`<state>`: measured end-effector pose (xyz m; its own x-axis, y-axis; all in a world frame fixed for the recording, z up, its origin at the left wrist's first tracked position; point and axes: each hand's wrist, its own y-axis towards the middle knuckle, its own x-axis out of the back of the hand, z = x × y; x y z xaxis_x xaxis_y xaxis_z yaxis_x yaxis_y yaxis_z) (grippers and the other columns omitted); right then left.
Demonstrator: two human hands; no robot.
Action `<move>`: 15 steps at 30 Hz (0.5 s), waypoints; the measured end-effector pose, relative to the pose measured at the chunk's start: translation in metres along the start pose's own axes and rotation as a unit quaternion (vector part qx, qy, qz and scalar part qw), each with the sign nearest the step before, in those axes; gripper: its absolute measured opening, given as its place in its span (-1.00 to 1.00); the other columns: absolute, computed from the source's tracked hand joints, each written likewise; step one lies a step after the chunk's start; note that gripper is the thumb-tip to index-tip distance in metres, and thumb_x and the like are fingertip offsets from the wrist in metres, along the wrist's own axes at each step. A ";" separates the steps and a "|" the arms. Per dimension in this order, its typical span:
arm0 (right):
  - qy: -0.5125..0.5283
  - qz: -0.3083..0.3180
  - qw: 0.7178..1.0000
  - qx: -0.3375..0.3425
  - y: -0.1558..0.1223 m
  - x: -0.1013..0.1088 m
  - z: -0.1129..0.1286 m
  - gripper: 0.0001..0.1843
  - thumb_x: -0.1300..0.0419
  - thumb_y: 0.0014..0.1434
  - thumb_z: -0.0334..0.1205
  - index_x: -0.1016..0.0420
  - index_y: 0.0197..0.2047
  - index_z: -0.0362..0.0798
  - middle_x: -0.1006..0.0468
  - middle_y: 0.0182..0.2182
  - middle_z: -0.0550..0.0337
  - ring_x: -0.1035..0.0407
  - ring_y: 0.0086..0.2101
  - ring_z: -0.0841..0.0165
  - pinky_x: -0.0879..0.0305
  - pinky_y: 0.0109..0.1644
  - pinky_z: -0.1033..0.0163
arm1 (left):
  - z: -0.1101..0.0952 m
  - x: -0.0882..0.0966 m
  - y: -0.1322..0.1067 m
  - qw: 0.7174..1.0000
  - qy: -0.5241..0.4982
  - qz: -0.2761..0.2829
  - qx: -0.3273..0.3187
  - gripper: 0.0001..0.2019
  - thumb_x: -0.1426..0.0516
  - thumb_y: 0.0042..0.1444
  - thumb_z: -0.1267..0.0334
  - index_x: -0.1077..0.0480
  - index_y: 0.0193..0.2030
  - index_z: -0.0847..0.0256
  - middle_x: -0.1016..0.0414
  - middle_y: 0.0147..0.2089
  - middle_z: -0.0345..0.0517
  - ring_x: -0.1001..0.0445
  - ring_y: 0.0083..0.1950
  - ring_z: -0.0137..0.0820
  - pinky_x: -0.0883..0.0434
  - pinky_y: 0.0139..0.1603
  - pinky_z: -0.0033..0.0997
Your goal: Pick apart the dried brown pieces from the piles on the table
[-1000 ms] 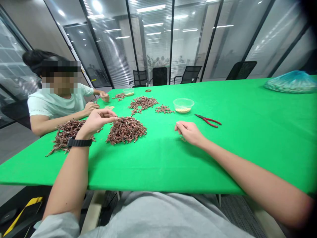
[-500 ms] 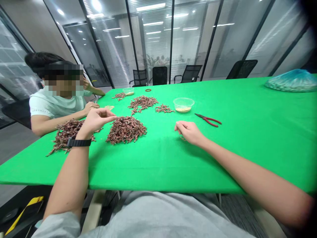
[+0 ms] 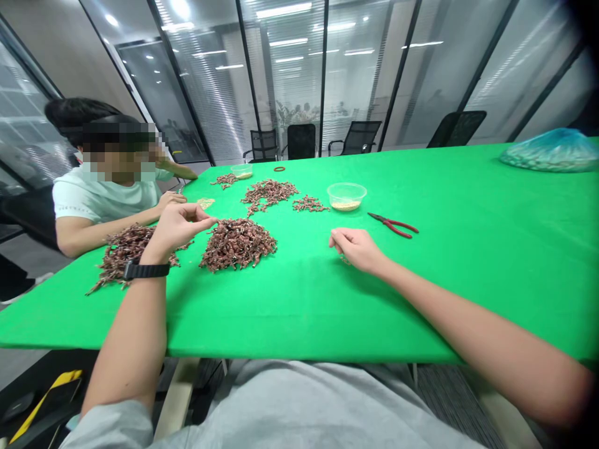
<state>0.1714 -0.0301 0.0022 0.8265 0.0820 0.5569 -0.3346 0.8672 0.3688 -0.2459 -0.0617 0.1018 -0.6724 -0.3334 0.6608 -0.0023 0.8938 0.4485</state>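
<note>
My left hand (image 3: 180, 227) hovers at the upper left of a heap of small reddish-brown, knobby pieces (image 3: 238, 244). Its thumb and fingertips are pinched together, and whatever they hold is too small to make out. To the right, my right hand (image 3: 354, 248) is closed just above the green cloth (image 3: 299, 293), fingers curled in; anything inside is hidden. A few tiny pale bits (image 3: 345, 260) lie beneath it. Beyond that hand are red-handled pliers (image 3: 394, 225) and a clear plastic bowl (image 3: 347, 194) with pale yellow grains in the bottom.
Further brown heaps lie at left (image 3: 126, 252) and mid-table (image 3: 271, 192), with a small cluster (image 3: 309, 204) beside the bowl. A co-worker (image 3: 103, 199) leans on the left edge near a second bowl (image 3: 242, 170). A bluish plastic bag (image 3: 550, 151) sits far right.
My hands keep nearly the same poses; the left has shifted very slightly to the left. A dark trouser leg and pale shoe now show at the far left edge.
</note>
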 end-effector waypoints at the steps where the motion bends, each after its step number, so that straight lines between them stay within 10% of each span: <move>1: -0.001 0.000 1.000 0.000 0.000 0.000 0.000 -0.51 0.04 0.38 0.04 -0.47 -0.42 -0.07 -0.33 -0.61 0.28 -0.21 -0.55 0.42 -0.10 -0.40 0.28 | 0.001 -0.001 0.000 1.000 0.004 0.001 -0.003 -0.65 -0.35 -0.06 0.03 -0.43 -0.48 0.31 -0.38 -0.53 -0.21 -0.24 -0.50 -0.54 -0.17 -0.51 -0.54; 15: -0.001 0.008 1.000 0.001 -0.002 0.000 -0.001 -0.50 0.03 0.38 0.04 -0.47 -0.43 -0.07 -0.33 -0.62 0.29 -0.22 -0.56 0.42 -0.10 -0.40 0.28 | 0.005 -0.008 0.001 0.999 0.042 0.021 -0.025 -0.64 -0.31 -0.03 -0.02 -0.42 -0.51 0.25 -0.39 -0.54 -0.20 -0.23 -0.53 -0.51 -0.15 -0.53 -0.50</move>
<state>0.1725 -0.0311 0.0006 0.8203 0.0950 0.5640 -0.3485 0.8649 0.3611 -0.2442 -0.0570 0.0938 -0.6074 -0.3219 0.7263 0.0619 0.8923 0.4472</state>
